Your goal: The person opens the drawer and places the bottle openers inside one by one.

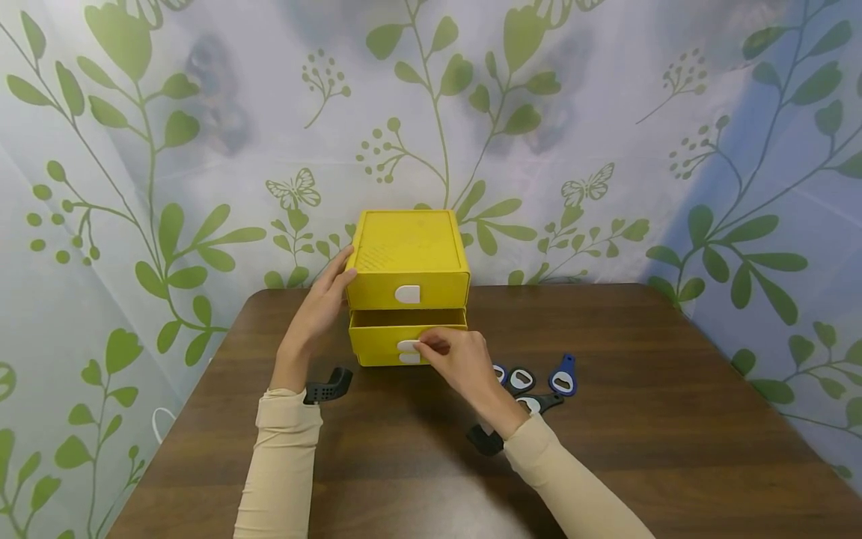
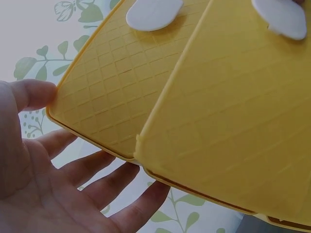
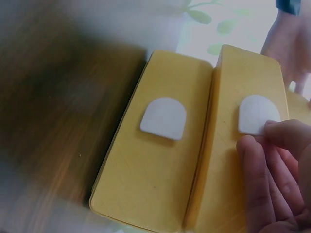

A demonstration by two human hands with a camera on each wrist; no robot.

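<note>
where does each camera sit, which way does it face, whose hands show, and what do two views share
Head: worn on the head, facing forward and down at the yellow drawer unit on the table; the left hand, right hand and both sleeves show.
Left wrist: on that wrist, facing two drawer fronts; mainly the left hand shows.
Right wrist: on that wrist, also facing two fronts; the right hand shows, plus part of the left at upper right.
Shared: head and right wrist both show the right hand pinching a white handle.
</note>
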